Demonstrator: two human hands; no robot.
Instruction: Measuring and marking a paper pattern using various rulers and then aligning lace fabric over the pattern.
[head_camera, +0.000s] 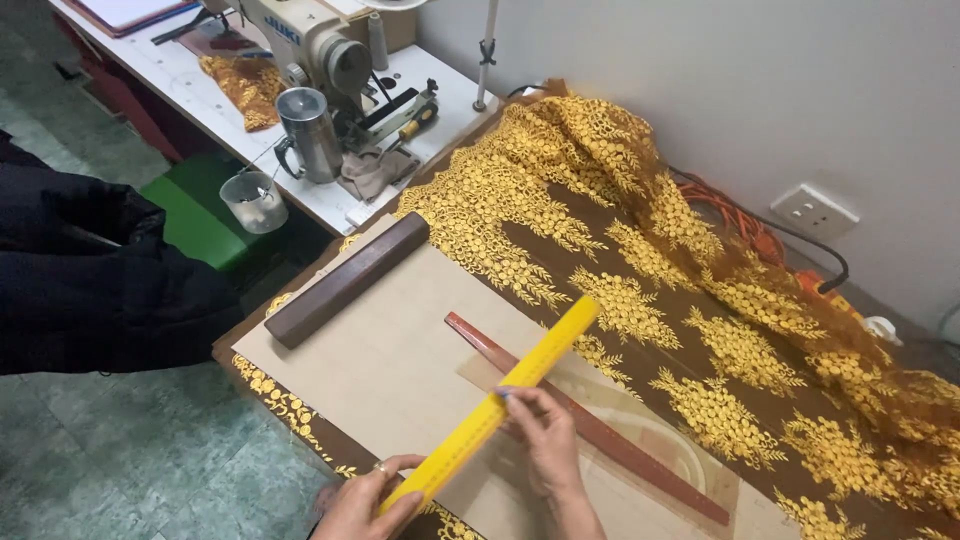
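A long yellow ruler (510, 385) lies slanted across a beige sheet of pattern paper (400, 350) on the table. My left hand (365, 505) grips the ruler's near end at the bottom edge of the view. My right hand (545, 435) presses fingertips on the ruler's middle. Just right of it lies a reddish-brown curved ruler (600, 430), over a clear plastic curve template (650, 440). Gold embroidered lace fabric (640, 270) covers the table beyond the paper.
A dark wooden block (345, 280) rests on the paper's far left edge. A sewing machine (330, 60) stands on a white table behind, with a metal can (308, 135) and a clear cup (252, 200). A dark-sleeved person (90, 270) is at the left. Orange cable (730, 215) and a wall socket (815, 212) lie at the right.
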